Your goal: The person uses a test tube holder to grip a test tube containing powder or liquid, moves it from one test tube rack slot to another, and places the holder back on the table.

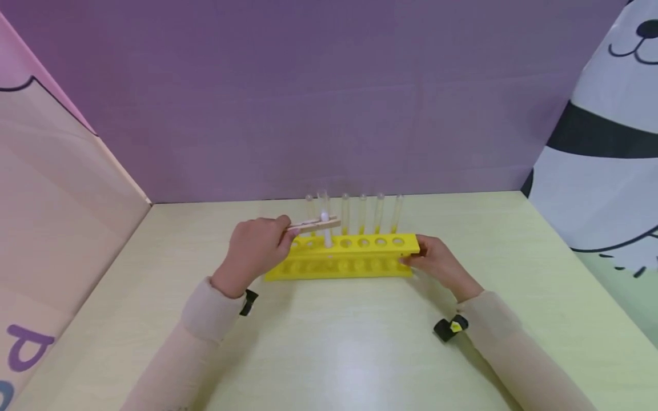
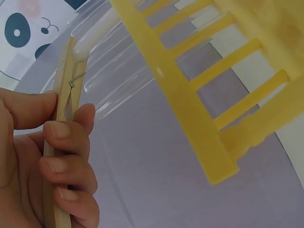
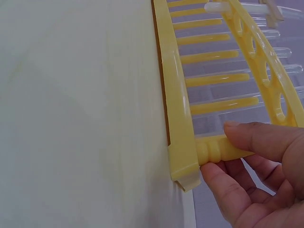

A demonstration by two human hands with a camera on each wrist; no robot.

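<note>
My left hand (image 1: 257, 245) grips a wooden test tube clamp (image 1: 316, 226), its fingers curled round the handles in the left wrist view. The clamp's jaws hold a clear test tube (image 1: 328, 235) with white contents, roughly upright over the yellow test tube rack (image 1: 354, 250). In the right wrist view the white lower end of that tube (image 3: 217, 7) pokes through a hole in the rack's top shelf, above the base. My right hand (image 1: 437, 262) holds the rack's right end, thumb and fingers round its end post (image 3: 218, 148).
Several clear test tubes (image 1: 362, 214) stand upside down on pegs along the rack's back. The rack rests on a pale wooden table (image 1: 339, 342). Behind rises a purple backdrop (image 1: 308, 103), with printed panels at both sides.
</note>
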